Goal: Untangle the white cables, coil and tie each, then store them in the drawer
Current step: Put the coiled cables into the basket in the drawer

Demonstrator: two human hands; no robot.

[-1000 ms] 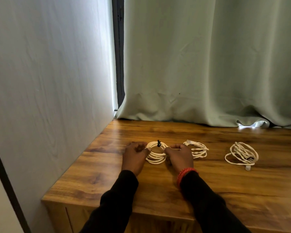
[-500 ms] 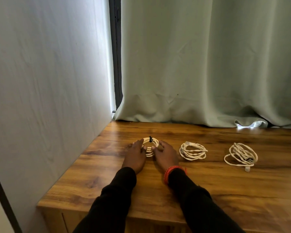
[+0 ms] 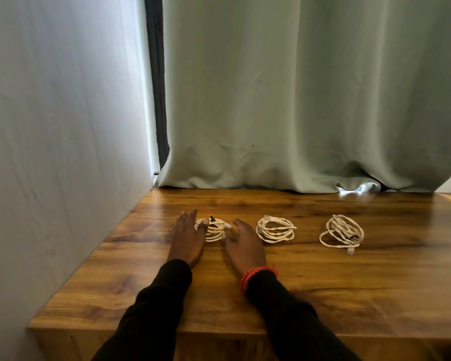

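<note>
Three white cable coils lie in a row on the wooden tabletop (image 3: 297, 287). The left coil (image 3: 214, 230) carries a small black tie at its far side. My left hand (image 3: 188, 238) lies flat beside it with straight fingers, the thumb touching the coil's left edge. My right hand (image 3: 242, 246) rests just right of that coil, fingers relaxed, holding nothing. The middle coil (image 3: 276, 229) and the looser right coil (image 3: 341, 233) lie apart from both hands. No drawer shows.
A pale wall (image 3: 63, 152) closes off the left side of the top. A light green curtain (image 3: 297, 100) hangs along the back edge. The front edge of the top runs below my forearms.
Both hands have let go of the tied left coil after sliding it left, away from the middle coil. The fingers have straightened and the hands have drawn apart to either side.
</note>
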